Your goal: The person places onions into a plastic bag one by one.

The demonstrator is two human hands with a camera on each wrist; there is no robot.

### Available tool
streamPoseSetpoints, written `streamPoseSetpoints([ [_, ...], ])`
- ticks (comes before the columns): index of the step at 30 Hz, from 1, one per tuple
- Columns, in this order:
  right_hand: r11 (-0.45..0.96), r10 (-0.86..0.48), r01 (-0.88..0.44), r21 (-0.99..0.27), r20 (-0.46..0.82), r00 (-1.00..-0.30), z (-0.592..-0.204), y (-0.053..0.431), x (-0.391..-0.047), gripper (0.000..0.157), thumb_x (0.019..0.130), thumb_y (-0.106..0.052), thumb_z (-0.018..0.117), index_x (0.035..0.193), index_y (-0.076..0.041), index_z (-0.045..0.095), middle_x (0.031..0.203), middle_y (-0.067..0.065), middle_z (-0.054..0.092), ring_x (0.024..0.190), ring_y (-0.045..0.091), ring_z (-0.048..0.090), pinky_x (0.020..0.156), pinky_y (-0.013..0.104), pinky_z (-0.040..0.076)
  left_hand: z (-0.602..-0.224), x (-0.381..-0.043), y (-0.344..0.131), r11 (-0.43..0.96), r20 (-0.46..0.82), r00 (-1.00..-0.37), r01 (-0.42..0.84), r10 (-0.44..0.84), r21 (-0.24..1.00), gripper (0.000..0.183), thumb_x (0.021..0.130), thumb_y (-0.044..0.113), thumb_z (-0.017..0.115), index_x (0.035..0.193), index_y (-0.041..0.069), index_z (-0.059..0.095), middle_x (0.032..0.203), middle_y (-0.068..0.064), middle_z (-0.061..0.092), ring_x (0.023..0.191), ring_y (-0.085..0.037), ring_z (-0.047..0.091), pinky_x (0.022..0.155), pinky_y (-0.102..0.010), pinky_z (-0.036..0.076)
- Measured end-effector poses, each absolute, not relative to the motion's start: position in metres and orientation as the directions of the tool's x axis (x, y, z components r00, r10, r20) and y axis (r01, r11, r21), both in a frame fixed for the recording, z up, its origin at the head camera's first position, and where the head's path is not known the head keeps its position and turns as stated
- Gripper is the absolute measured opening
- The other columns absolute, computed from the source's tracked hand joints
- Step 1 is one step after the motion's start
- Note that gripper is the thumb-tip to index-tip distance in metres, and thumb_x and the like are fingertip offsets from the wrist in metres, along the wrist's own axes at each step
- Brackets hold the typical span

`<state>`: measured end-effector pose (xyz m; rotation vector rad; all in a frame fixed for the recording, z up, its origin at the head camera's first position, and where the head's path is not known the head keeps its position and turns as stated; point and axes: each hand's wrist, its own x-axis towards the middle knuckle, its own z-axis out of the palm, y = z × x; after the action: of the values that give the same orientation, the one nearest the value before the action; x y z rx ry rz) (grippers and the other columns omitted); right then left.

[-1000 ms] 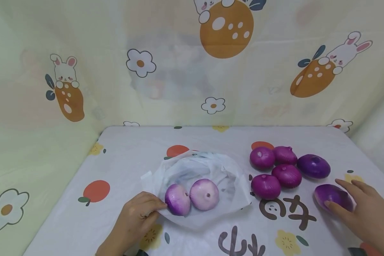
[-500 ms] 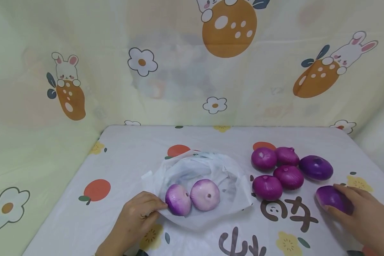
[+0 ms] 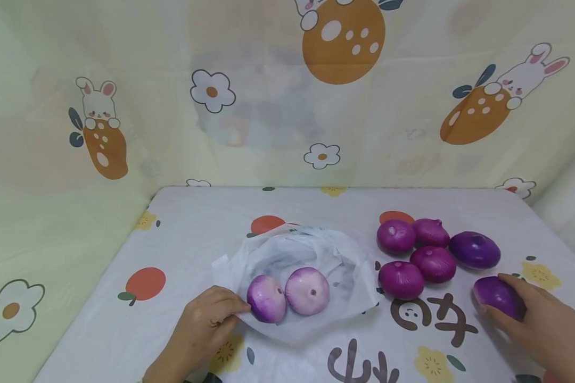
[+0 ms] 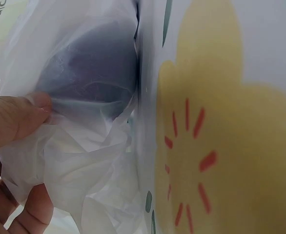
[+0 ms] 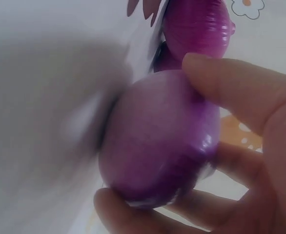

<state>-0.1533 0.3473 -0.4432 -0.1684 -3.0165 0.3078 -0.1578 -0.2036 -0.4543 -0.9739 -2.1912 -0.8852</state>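
My left hand (image 3: 211,322) pinches the near left edge of a thin white plastic bag (image 3: 345,295), thumb against fingers. Inside the bag's open mouth lie two pale purple onions, one on the left (image 3: 266,299) and one on the right (image 3: 307,291). Through the film, the left wrist view shows one of them as a dark shape (image 4: 91,68). At the right, my right hand (image 3: 543,322) grips a purple onion (image 3: 500,297) between thumb and fingers. In the right wrist view this onion (image 5: 157,136) sits right at the tabletop, fingers curled round its sides.
Several more purple onions cluster at the back right, among them a darker one (image 3: 475,250) and a front one (image 3: 401,280). The table has a printed white cloth (image 3: 182,239), and a patterned curtain (image 3: 268,133) hangs behind it.
My right hand has closed from a loose reach to a grip round the onion, which has tilted and shifted slightly. The left hand and bag have stayed in place.
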Motion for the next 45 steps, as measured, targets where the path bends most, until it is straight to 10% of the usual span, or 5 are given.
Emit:
streamPoseSetpoints([
  [45, 0.967, 0.078, 0.001, -0.256, 0.293, -0.953, -0.386, 0.276, -0.142, 0.096, 0.077, -0.031, 0.091, 0.152, 0.004, 0.042, 0.135, 0.043, 0.045, 0.108, 0.063, 0.047, 0.079, 0.075, 0.050, -0.454, -0.159, -0.203, 0.497, 0.753, -0.515, 0.818, 0.409, 0.290, 0.038, 0.068, -0.016, 0.070, 0.089, 0.014, 0.081, 0.088, 0.006, 0.074, 0.084, -0.012, 0.067, 0.078, -0.018, 0.056],
])
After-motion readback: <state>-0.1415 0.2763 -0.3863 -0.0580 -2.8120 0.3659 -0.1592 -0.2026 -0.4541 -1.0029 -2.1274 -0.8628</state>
